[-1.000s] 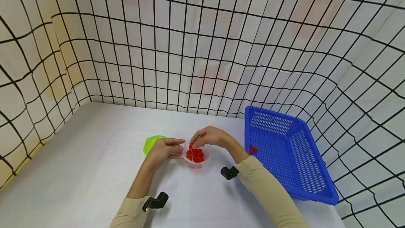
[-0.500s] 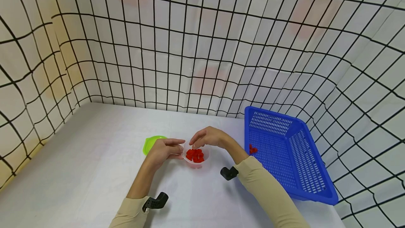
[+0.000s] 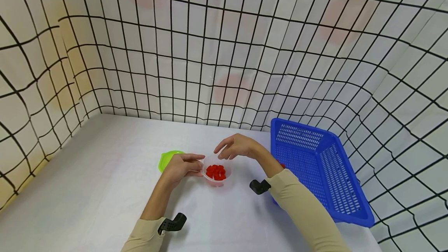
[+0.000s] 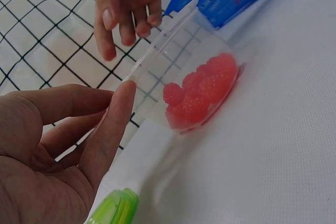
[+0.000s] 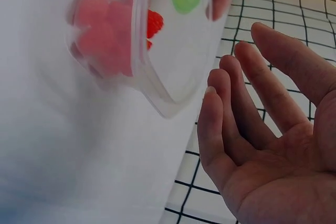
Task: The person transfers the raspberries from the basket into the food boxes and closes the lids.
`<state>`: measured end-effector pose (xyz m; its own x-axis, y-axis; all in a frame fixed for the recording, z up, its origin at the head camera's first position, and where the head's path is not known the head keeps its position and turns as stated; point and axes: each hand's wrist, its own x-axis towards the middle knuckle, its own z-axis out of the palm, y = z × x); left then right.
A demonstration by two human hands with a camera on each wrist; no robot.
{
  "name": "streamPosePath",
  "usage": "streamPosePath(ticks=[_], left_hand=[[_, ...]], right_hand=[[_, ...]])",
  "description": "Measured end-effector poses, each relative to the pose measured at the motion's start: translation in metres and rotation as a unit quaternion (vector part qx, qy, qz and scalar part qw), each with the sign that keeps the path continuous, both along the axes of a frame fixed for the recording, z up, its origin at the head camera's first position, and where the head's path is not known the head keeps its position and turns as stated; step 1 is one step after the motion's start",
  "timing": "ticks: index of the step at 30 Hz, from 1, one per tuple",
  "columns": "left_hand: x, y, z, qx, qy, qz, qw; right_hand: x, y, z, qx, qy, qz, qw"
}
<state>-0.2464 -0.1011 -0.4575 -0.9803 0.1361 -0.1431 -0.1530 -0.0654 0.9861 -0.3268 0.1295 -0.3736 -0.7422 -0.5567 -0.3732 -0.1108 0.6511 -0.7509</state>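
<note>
A clear plastic tub (image 3: 228,171) stands on the white table with several red raspberries (image 3: 216,172) heaped in its bottom. My left hand (image 3: 179,169) pinches the tub's rim between thumb and fingers at its left side. Above the far right of the tub hovers my right hand (image 3: 239,146), its fingers relaxed and holding nothing. The right wrist view shows that hand's fingers (image 5: 212,114) loosely bent, apart from the tub. A bright green lid (image 3: 167,160) lies behind my left hand, partly covered by it.
On the right stands a blue perforated plastic basket (image 3: 316,127). A few red raspberries (image 3: 282,165) show in it by its left side, mostly hidden behind my right forearm. Black wire mesh (image 3: 189,69) rises around the table's back and sides.
My right hand let a raspberry go into the tub, then lifted away and moved slightly to the right. The left hand keeps its place on the rim.
</note>
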Motion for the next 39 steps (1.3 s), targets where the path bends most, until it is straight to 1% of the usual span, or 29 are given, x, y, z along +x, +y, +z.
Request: streamPosePath(ticks=[7, 9, 16, 20, 26, 29, 32, 36, 39], left_hand=[[0.000, 0.001, 0.001, 0.003, 0.001, -0.002, 1.0000], [0.001, 0.001, 0.002, 0.003, 0.001, -0.002, 1.0000], [0.001, -0.001, 0.002, 0.004, -0.003, -0.004, 1.0000], [0.001, -0.001, 0.001, 0.010, 0.001, -0.007, 0.9999], [0.001, -0.001, 0.000, 0.008, -0.001, -0.007, 0.9999], [0.001, -0.001, 0.000, 0.007, -0.001, -0.007, 0.9999], [0.001, -0.001, 0.000, 0.007, 0.000, -0.006, 1.0000], [0.000, 0.000, 0.000, 0.007, -0.003, 0.000, 1.0000], [-0.001, 0.000, -0.001, 0.009, -0.005, 0.000, 0.9999]], right_hand=[[0.000, 0.017, 0.020, 0.007, 0.031, -0.015, 0.999], [0.000, 0.023, 0.024, 0.005, 0.032, -0.022, 0.999], [-0.002, 0.042, 0.036, 0.000, 0.045, -0.033, 0.998], [-0.001, 0.055, 0.042, -0.001, 0.053, -0.052, 0.997], [0.000, 0.077, 0.045, 0.002, 0.060, -0.081, 0.995], [0.000, 0.091, 0.045, 0.007, 0.068, -0.090, 0.994], [0.002, 0.106, 0.045, 0.011, 0.078, -0.090, 0.993], [0.006, 0.125, 0.044, 0.009, 0.082, -0.098, 0.992], [0.009, 0.138, 0.041, 0.012, 0.087, -0.111, 0.990]])
